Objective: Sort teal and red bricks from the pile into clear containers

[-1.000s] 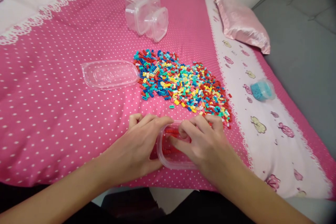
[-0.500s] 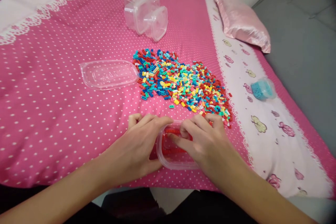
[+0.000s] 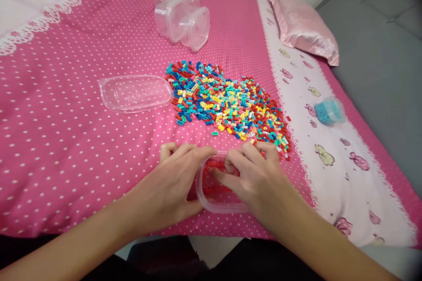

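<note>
A clear plastic container (image 3: 219, 207) stands at the bed's near edge, with red bricks (image 3: 211, 189) inside along its walls. My left hand (image 3: 180, 175) is wrapped around the container's left side, thumb low and fingers over the far rim. Over the right part of the opening is my right hand (image 3: 257, 175); its thumb or index finger reaches inside, and the other fingers curl at the far right rim. Whether a brick is between those fingertips is hidden. Just beyond both hands spreads a pile of small multicoloured toy bricks (image 3: 227, 101).
A clear lid (image 3: 136, 93) lies left of the pile. Farther back, several clear containers (image 3: 181, 17) are heaped together. On the right, a small container of blue bricks (image 3: 329, 111) rests on the white band of the bedspread (image 3: 349, 193). A pink pillow (image 3: 303, 28) lies behind it.
The whole view has shifted very slightly. Both hands keep nearly the same hold on the container, and the pile looks the same.
</note>
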